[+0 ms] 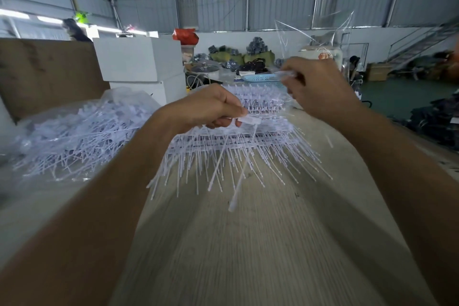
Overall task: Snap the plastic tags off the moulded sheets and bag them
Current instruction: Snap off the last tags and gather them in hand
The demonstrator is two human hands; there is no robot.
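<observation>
**Tags pinched above the moulded stack**

A white tag (244,154) is pinched by the left hand (211,109) over the stacked moulded sheets (238,139) on the table (248,243). A clear bag (315,40) is gripped by the right hand (315,84). Loose tags are heaped in an open plastic bag (74,129) at left.

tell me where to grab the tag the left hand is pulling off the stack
Pinch the tag by its flat head end, coming from the left as the left hand does. Its thin tail hangs down toward the table, too slim to grip firmly.
</observation>
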